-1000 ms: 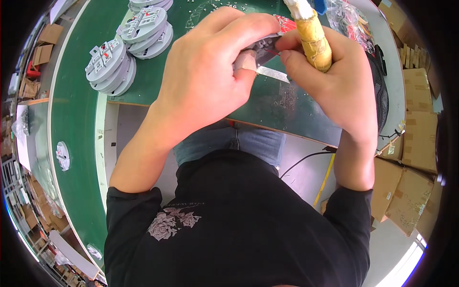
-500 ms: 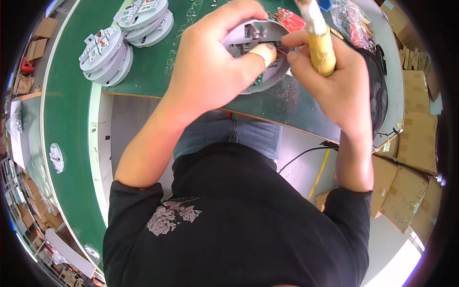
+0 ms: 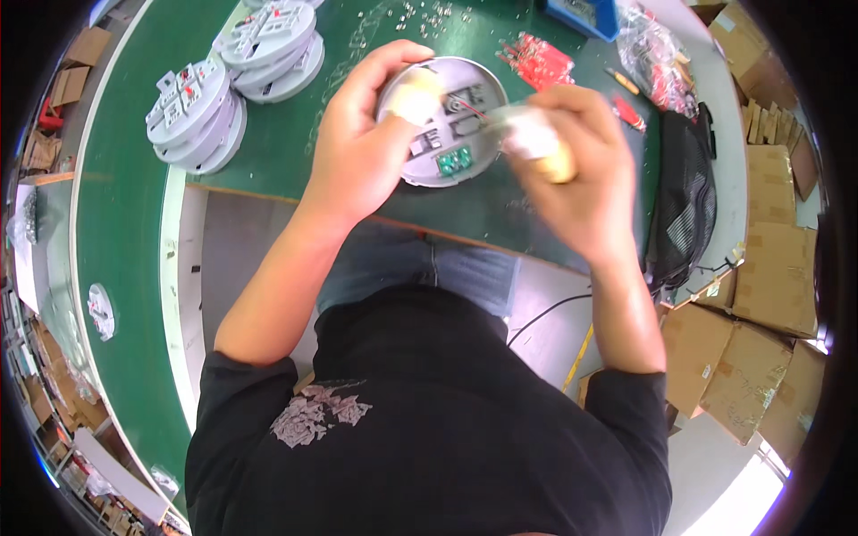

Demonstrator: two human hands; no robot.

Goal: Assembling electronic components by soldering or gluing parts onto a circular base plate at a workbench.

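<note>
The right hand [image 3: 583, 179] is gripping a blurred yellow-and-white tool [image 3: 543, 150] slanting toward ten o'clock, where a round housing [image 3: 463, 77] is sitting just beside it; the left hand [image 3: 357, 147], nearer, is clamping the housing's rim around nine o'clock. Having no long axis, the shallow grey housing is showing dark fittings [image 3: 430, 140], a thin red wire [image 3: 470, 109] and, near six o'clock, a green circuit board [image 3: 454, 162].
</note>
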